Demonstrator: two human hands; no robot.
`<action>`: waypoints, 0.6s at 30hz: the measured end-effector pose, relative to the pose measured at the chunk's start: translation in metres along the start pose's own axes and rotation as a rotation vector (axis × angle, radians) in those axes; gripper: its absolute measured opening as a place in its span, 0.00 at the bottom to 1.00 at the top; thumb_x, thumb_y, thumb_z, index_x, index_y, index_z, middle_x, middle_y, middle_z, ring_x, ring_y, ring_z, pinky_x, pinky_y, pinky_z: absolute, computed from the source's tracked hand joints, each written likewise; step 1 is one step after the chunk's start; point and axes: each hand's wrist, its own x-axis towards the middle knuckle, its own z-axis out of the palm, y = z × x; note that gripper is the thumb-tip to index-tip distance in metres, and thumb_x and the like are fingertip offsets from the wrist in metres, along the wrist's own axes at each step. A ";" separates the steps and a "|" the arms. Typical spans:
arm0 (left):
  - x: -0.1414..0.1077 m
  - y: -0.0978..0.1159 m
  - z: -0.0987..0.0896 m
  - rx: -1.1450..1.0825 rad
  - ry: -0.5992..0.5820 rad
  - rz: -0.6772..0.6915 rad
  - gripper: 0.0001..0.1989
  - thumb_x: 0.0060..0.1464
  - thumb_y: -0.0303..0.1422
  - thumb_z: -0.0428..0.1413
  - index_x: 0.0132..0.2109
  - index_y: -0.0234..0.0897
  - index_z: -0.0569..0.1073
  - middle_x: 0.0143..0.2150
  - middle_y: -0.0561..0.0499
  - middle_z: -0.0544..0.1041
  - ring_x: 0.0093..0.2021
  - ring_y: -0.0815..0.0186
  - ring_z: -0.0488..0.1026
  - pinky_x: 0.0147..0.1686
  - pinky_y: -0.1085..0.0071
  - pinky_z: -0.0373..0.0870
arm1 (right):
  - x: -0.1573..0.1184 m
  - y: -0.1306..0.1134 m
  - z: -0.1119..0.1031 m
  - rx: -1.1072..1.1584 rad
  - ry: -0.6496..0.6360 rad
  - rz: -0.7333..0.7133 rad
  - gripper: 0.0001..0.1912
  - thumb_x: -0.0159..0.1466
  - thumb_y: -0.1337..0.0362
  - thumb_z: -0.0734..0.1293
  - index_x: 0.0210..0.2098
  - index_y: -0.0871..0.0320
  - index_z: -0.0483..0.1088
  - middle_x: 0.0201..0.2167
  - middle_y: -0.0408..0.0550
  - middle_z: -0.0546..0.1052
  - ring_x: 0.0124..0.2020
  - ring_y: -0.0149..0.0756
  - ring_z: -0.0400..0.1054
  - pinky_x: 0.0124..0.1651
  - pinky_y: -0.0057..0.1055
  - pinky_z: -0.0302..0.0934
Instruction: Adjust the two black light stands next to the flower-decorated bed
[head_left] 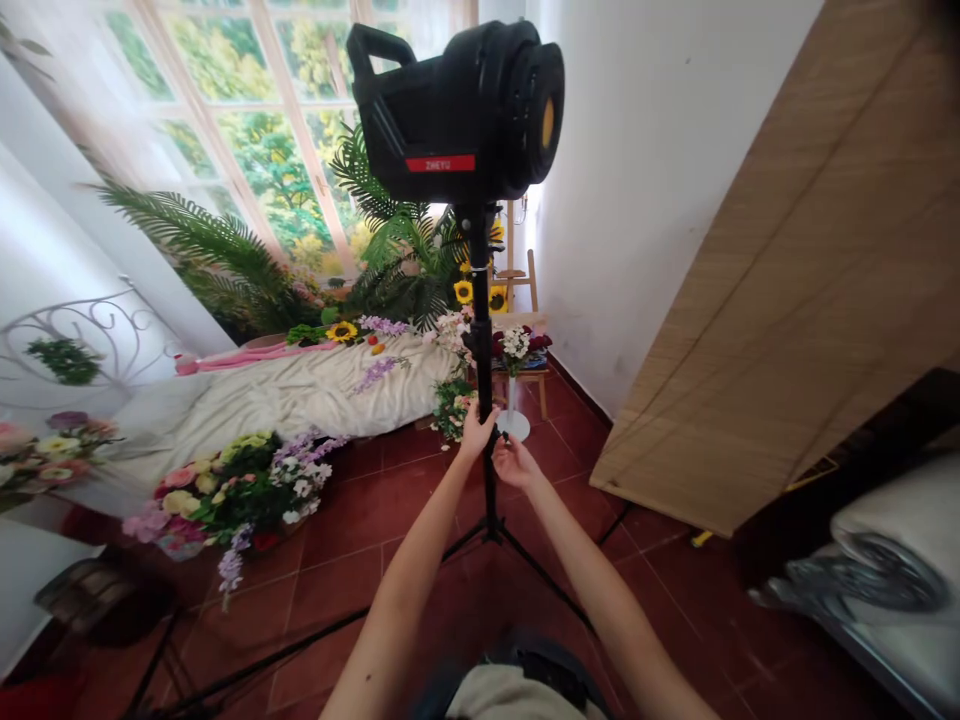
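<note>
A black studio light point(442, 120) with a red label sits on top of an upright black light stand point(484, 370) directly in front of me. My left hand point(477, 430) is wrapped round the stand's pole at mid-height. Just below and to the right, my right hand point(514, 462) has its fingers closed at a small black knob point(504, 437) on the pole. The fingertips partly hide that knob. Lower down, the stand's legs spread out over the red tiled floor point(405, 510).
Behind the stand lies a bed with cream bedding point(322, 385) and scattered flowers. A flower arrangement point(232, 490) stands at the left. A bamboo blind point(720, 270) slopes along the right, near a silver-trimmed seat point(877, 580). Another black stand leg point(277, 655) crosses the floor at lower left.
</note>
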 end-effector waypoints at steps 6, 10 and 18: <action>0.021 -0.019 0.016 0.065 0.066 -0.113 0.19 0.42 0.46 0.59 0.29 0.32 0.71 0.19 0.54 0.68 0.19 0.73 0.64 0.21 0.76 0.62 | 0.010 -0.012 -0.006 0.199 0.067 0.126 0.09 0.64 0.62 0.59 0.31 0.61 0.64 0.21 0.40 0.72 0.19 0.19 0.63 0.23 0.13 0.62; 0.032 -0.033 0.025 0.131 0.220 -0.148 0.17 0.41 0.44 0.59 0.27 0.32 0.71 0.16 0.56 0.65 0.18 0.73 0.62 0.19 0.77 0.58 | 0.012 -0.022 -0.007 0.187 0.064 0.177 0.07 0.64 0.65 0.60 0.34 0.62 0.65 0.25 0.41 0.74 0.22 0.19 0.66 0.25 0.12 0.64; 0.039 -0.046 0.032 0.197 0.380 -0.118 0.14 0.41 0.37 0.57 0.17 0.36 0.63 0.15 0.55 0.62 0.18 0.73 0.60 0.19 0.77 0.54 | 0.015 -0.022 -0.012 0.112 0.117 0.114 0.08 0.64 0.65 0.60 0.37 0.64 0.66 0.25 0.42 0.74 0.22 0.20 0.66 0.23 0.12 0.64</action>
